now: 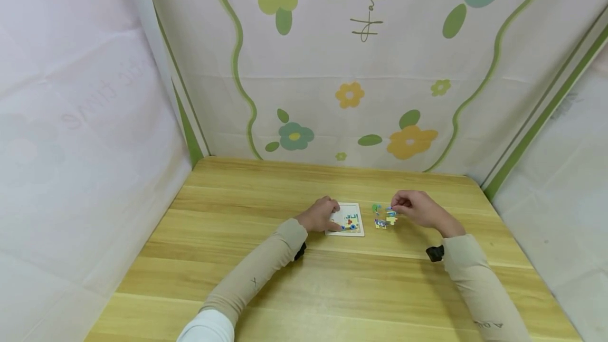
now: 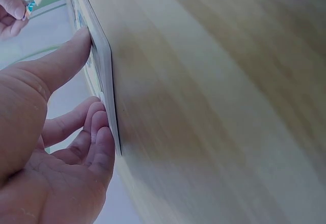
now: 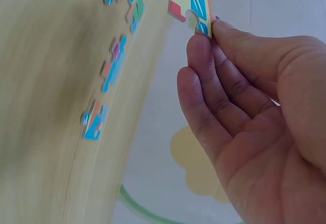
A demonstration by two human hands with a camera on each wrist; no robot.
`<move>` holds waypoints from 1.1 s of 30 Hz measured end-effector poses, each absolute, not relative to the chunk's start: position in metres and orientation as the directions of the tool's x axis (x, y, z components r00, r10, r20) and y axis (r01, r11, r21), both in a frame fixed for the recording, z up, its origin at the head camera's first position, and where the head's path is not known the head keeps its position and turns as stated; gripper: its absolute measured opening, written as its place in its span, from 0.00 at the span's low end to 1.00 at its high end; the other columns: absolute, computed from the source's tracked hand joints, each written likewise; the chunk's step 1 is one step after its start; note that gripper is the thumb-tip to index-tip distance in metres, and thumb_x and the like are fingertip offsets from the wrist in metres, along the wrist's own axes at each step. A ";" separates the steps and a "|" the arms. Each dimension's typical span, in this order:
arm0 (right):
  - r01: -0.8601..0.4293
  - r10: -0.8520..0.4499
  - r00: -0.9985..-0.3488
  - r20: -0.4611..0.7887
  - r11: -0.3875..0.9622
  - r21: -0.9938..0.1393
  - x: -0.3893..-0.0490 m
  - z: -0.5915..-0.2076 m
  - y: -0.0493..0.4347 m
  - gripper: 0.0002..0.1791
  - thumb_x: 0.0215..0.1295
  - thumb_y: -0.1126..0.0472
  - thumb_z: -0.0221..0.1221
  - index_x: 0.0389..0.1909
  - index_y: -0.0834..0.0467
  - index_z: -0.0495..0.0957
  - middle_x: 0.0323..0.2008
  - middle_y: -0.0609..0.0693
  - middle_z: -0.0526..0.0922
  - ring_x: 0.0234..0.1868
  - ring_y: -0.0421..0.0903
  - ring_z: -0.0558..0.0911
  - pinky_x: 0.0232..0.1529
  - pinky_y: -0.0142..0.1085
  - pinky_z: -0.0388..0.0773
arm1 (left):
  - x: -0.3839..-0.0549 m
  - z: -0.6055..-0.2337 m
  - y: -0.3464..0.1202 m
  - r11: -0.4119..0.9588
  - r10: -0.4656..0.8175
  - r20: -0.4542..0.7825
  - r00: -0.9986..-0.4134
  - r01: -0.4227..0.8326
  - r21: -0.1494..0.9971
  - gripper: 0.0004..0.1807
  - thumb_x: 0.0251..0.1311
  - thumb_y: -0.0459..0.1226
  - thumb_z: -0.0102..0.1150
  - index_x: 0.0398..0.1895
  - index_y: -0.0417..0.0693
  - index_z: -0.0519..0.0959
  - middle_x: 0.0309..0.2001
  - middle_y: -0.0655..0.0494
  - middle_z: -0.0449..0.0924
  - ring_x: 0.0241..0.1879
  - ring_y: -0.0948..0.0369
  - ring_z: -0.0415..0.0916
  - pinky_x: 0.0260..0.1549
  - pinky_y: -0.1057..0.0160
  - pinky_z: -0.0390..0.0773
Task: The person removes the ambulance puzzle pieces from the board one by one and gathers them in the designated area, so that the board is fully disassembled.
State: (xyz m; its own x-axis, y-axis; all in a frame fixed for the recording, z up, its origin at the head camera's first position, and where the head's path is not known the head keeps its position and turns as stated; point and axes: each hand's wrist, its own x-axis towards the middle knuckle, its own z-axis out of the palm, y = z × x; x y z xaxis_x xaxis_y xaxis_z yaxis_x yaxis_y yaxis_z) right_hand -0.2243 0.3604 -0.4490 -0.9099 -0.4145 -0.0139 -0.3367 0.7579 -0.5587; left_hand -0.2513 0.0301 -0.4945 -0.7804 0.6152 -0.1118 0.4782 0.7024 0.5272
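Observation:
My left hand (image 1: 319, 216) holds the left side of a white-rimmed jigsaw puzzle tray (image 1: 351, 209), with several colourful pieces lying inside. The left wrist view shows its thumb on the tray's rim (image 2: 108, 63) and the other fingertips bent against the edge. Between thumb and fingertips, my right hand (image 3: 244, 86) pinches a blue, white and orange puzzle piece (image 3: 202, 14) above the tabletop. A cream piece with a red patch (image 3: 175, 0) appears joined to it. Several loose puzzle pieces (image 1: 380, 224) lie between the tray and my right hand.
The wooden table (image 1: 304, 289) carries the tray and pieces near its far side. A flower-printed cloth (image 1: 313, 88) hangs behind the far edge, with pale cloth walls at left and right. Each wrist wears a dark device (image 1: 434, 253).

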 end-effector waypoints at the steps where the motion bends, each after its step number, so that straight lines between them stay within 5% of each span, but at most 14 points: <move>1: -0.333 -0.409 -0.913 -0.011 0.759 -0.559 -0.223 -0.449 0.363 0.03 0.76 0.64 0.61 0.40 0.55 0.82 0.35 0.49 0.85 0.39 0.53 0.84 0.37 0.33 0.80 | -0.251 -0.494 0.030 0.702 0.615 -0.111 -0.780 0.479 0.526 0.32 0.64 0.46 0.74 0.66 0.39 0.76 0.57 0.50 0.76 0.55 0.59 0.73 0.60 0.63 0.77; 11: -0.273 -0.348 -0.937 -0.023 0.774 -0.571 -0.219 -0.464 0.383 0.04 0.77 0.64 0.60 0.42 0.58 0.83 0.36 0.50 0.84 0.36 0.43 0.80 0.36 0.32 0.78 | -0.253 -0.497 0.030 0.712 0.611 -0.106 -0.784 0.487 0.505 0.33 0.64 0.47 0.73 0.67 0.40 0.76 0.59 0.51 0.77 0.56 0.59 0.74 0.61 0.63 0.77; 33: -0.212 -0.309 -0.948 -0.076 0.791 -0.574 -0.224 -0.492 0.382 0.07 0.78 0.63 0.59 0.44 0.60 0.84 0.38 0.51 0.85 0.37 0.41 0.78 0.39 0.31 0.77 | -0.252 -0.497 0.031 0.713 0.606 -0.115 -0.787 0.474 0.516 0.33 0.65 0.47 0.73 0.67 0.40 0.76 0.59 0.51 0.76 0.55 0.59 0.73 0.61 0.62 0.76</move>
